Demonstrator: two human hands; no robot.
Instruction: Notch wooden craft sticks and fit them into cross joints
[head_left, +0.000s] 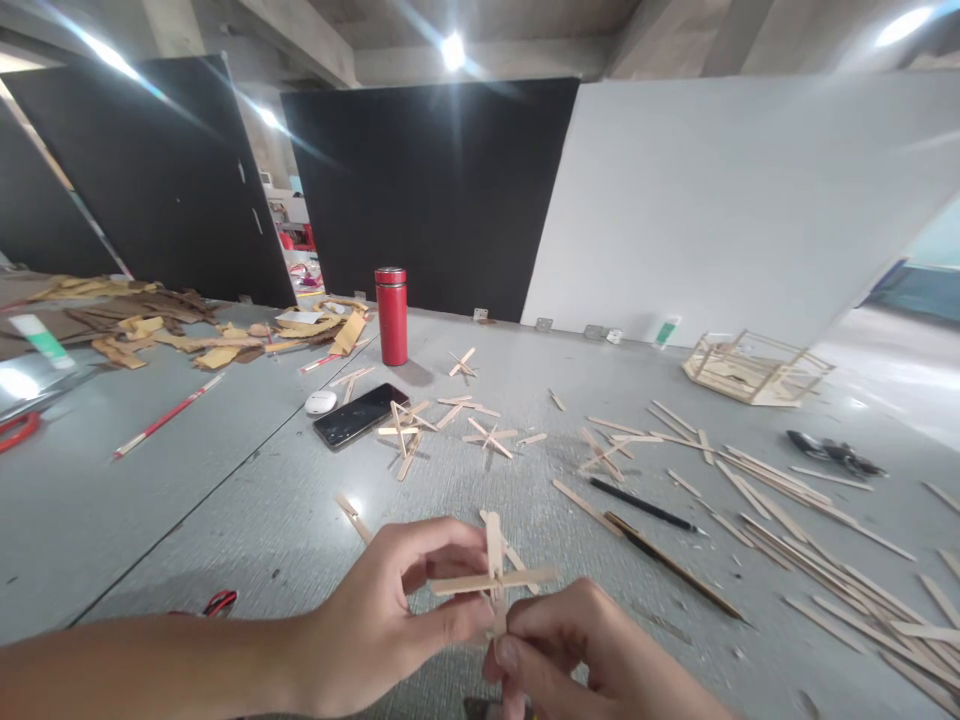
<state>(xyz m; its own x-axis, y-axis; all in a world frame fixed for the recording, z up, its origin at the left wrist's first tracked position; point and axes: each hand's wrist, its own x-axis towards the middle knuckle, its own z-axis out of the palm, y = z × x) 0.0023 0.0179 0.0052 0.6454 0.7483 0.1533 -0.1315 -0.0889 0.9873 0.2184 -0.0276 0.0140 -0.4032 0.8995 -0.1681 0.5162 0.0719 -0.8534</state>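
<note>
A small cross of pale wooden craft sticks [493, 545] is held up above the grey table, close to me. My left hand [386, 610] is closed on it from the left, thumb in front near the joint and fingers partly hidden behind. The lower end of the cross is pinched between the thumb and fingers of my right hand [574, 645]. Below my right hand a dark object [480, 708] is cut off by the frame's edge, too little visible to name. Another craft stick [354, 518] lies just beyond my left hand.
Beyond my hands are a phone [360, 416], a white earbud case [321, 402], a red flask [391, 318] and several stick crosses [491, 437]. Rightward lie a black pen [645, 504], a brown pointed tool [671, 565], loose sticks [817, 560] and a wooden frame model [750, 372].
</note>
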